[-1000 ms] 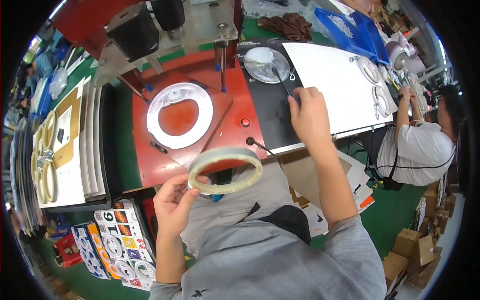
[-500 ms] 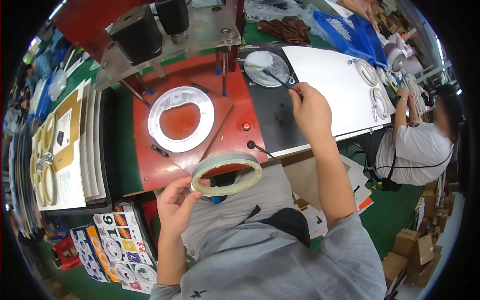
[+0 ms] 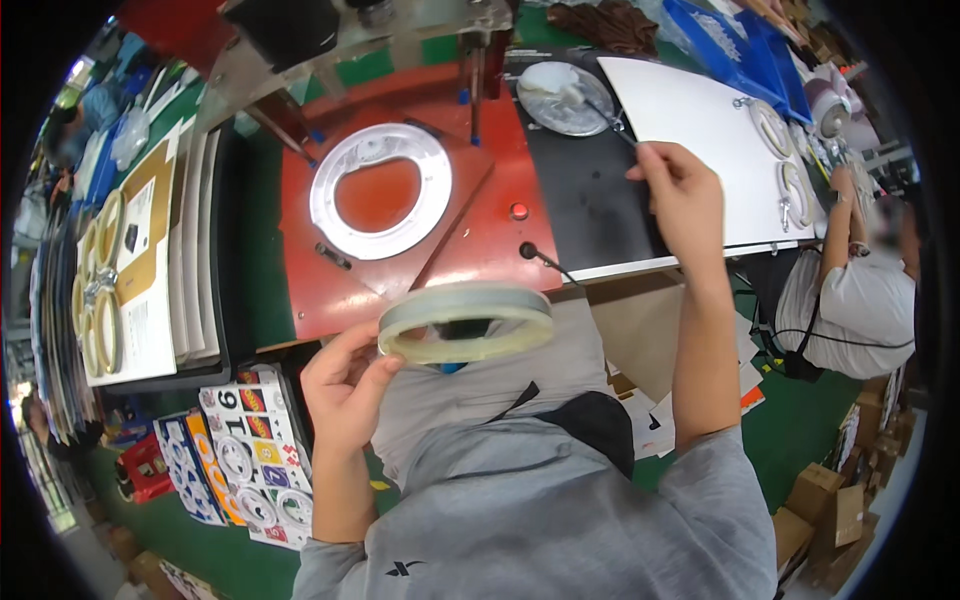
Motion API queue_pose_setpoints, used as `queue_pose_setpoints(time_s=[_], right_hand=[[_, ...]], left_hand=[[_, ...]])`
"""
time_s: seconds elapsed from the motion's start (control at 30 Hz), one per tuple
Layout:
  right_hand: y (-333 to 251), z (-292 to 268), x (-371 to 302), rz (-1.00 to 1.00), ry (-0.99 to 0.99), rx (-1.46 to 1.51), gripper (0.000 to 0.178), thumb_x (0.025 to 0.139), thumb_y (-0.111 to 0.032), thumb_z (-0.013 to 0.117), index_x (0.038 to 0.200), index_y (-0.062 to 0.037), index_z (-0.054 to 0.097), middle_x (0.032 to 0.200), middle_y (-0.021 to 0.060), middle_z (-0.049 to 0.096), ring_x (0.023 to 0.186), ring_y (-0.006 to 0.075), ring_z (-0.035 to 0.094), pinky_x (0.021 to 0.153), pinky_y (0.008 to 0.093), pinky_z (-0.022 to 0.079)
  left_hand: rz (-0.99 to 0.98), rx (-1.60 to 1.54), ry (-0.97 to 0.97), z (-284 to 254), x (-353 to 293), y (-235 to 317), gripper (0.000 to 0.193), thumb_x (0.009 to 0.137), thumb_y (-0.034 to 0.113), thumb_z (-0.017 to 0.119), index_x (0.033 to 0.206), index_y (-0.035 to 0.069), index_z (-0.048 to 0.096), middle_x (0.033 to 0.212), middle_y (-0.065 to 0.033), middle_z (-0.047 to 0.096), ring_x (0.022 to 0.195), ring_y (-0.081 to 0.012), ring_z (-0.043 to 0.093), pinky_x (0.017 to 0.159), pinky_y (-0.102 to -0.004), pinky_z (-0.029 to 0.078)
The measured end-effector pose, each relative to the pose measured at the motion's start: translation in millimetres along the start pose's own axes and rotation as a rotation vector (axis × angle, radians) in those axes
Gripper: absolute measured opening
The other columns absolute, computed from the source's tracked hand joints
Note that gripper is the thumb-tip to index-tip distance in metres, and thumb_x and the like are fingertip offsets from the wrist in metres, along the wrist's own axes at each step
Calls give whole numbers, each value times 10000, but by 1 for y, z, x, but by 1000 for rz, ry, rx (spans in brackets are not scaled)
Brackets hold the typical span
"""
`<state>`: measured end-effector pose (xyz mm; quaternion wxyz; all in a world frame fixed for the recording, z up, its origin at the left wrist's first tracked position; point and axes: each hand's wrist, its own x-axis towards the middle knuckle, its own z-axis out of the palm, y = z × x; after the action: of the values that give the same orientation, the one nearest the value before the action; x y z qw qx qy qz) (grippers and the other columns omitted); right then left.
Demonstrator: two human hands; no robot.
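Note:
Between thumb and fingers, my left hand (image 3: 347, 385) grips the left side of a cream and grey ring (image 3: 465, 350), tilted above my lap. My right hand (image 3: 685, 200) pinches a thin dark stick-like tool (image 3: 622, 130). Its far end reaches into a round, shallow, clear-looking dish (image 3: 590, 125) with a lump of white paste (image 3: 550, 80). Whether the tool's tip is a brush or a plain end, I cannot tell. A flat white ring plate (image 3: 435, 190) lies on the red machine bed (image 3: 480, 240) in front of me.
A clear press plate on posts (image 3: 400, 50) overhangs the red bed, which carries a red button (image 3: 519, 211). On the white board (image 3: 690, 170) at right lie metal-looking rings (image 3: 795, 195). Stacked boards (image 3: 190, 260) stand at left. A co-worker (image 3: 860, 300) sits at far right.
My right hand has drawn right, away from the dish, with the tool still in it. The ring in my left hand now appears more edge-on. The whole view has shifted.

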<state>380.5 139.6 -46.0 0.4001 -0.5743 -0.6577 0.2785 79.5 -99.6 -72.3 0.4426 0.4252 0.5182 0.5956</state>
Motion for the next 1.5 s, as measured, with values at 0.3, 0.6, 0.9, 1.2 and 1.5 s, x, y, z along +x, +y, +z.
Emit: queue_pose_setpoints(time_s=[0.3,0.6,0.9,1.2,1.5], right_hand=[[-34,-37,-57,143,-407,608,256,1060,-133,570,1219,42,667,826,82,683,515,20,412,476,177,307],[-68,-39,-78,-152,-501,425,211,918,12,706,1122,47,749,925,110,719,800,129,703,546,195,430],[-90,-8,-69,-572,-591,271,285,800,96,732,1062,-5,781,870,105,716,744,181,671,633,273,503],[-142,-71,-74,-864,-652,-501,259,721,-34,681,958,50,744,759,94,621,704,216,645,598,296,490],[-147,-82,-35,-741,-1219,-254,186,812,-130,751,906,30,763,651,97,643,533,194,632,474,293,443]], left_hand=[[595,466,-69,7,31,64,316,792,-54,692,1106,-89,699,1141,-260,728,1059,-367,719,904,-387,573],[773,474,-41,10,39,63,271,831,-49,682,1100,-77,697,1179,-286,686,980,-322,719,861,-355,579],[766,384,11,4,32,52,306,795,-119,679,1094,-61,699,1225,-309,636,1029,-334,713,868,-367,598],[783,747,-173,-8,17,72,291,763,-67,724,1051,-52,690,1035,-200,744,960,-355,742,794,-358,604],[1033,943,-585,25,27,96,280,712,1,779,978,-56,713,1002,-159,710,915,-319,731,761,-378,638]])
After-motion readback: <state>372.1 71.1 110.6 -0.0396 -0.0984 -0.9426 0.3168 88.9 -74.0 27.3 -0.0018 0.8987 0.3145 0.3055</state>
